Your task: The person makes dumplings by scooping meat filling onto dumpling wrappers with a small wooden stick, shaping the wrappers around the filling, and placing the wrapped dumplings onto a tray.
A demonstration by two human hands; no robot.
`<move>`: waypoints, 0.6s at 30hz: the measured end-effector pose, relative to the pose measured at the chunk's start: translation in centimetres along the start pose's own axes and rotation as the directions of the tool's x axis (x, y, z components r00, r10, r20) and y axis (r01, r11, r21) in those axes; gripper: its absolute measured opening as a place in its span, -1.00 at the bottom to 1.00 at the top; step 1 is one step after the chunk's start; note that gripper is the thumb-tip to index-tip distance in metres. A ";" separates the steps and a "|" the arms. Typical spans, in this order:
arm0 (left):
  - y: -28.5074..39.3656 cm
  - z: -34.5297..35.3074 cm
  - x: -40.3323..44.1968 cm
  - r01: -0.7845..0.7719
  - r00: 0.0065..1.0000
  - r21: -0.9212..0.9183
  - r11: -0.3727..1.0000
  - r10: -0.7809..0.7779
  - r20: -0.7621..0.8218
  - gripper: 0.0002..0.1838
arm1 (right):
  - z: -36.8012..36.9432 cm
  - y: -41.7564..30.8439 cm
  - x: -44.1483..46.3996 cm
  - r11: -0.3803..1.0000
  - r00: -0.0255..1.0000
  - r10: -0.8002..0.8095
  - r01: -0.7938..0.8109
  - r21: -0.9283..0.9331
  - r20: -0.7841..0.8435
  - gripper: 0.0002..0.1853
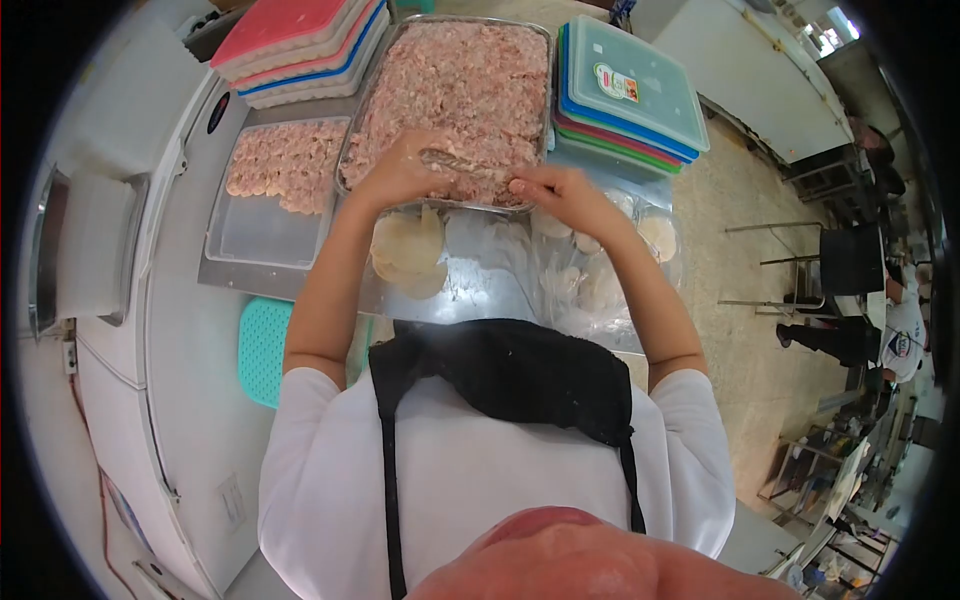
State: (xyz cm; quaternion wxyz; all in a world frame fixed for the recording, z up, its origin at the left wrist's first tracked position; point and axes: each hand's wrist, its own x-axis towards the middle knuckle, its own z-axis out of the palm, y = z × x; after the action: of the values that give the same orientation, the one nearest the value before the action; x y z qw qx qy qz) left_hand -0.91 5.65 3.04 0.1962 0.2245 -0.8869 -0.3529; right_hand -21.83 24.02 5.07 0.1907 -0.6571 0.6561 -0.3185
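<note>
Minced mix [460,80] fills the metal tray [550,90], top ctr of frame. L hand [405,172] at tray's lower L part, fingers curled; R hand [565,195] at its lower R corner, fingers bent inward (can't tell if either's clamped on anything). Pale rounds [408,245] on worktop [470,300] below L hand. Upper L: meaty pcs [290,165] in rows. Upper R: stacked lidded boxes [635,85].

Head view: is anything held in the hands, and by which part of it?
It cannot be told: the left hand and right hand are over pale pink minced meat, but anything between them is indistinct.
</note>
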 end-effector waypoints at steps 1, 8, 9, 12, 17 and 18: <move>0.0 0.0 0.1 -0.031 0.999 0.128 0.991 0.032 -0.008 -0.33 | -0.5 1.0 0.3 0.996 1.000 -0.024 0.022 -0.083 -0.020 -0.71; -4.0 2.0 0.1 0.209 0.978 -0.093 0.973 -0.208 0.021 -0.28 | 3.0 0.9 -0.8 0.916 0.991 -0.036 -0.019 -0.401 -0.129 -0.77; -2.2 1.2 -0.1 0.245 0.968 -0.101 0.964 -0.237 0.083 -0.28 | 3.7 4.0 -0.7 0.918 0.996 0.018 -0.050 -0.392 -0.084 -0.75; 0.2 0.5 -1.6 0.236 0.972 -0.209 0.949 -0.232 0.047 -0.33 | 1.3 3.6 -1.7 0.859 0.987 0.140 -0.160 -0.486 -0.077 -0.74; 3.0 -0.5 -2.5 0.054 0.998 -0.275 0.960 -0.047 0.031 -0.40 | -1.7 -0.3 -3.4 0.979 0.977 0.190 -0.180 0.096 -0.097 -0.67; 2.5 -0.1 -2.2 -0.060 0.998 -0.174 0.983 0.058 -0.017 -0.41 | -1.4 -1.4 -3.5 0.970 0.980 0.193 -0.183 0.157 -0.048 -0.66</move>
State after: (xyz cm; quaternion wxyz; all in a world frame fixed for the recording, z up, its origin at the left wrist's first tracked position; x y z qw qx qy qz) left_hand 0.30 8.44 4.51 0.2308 0.1823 -0.8576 -0.4218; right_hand -21.56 27.82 6.43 0.2486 -0.5651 0.6951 -0.3685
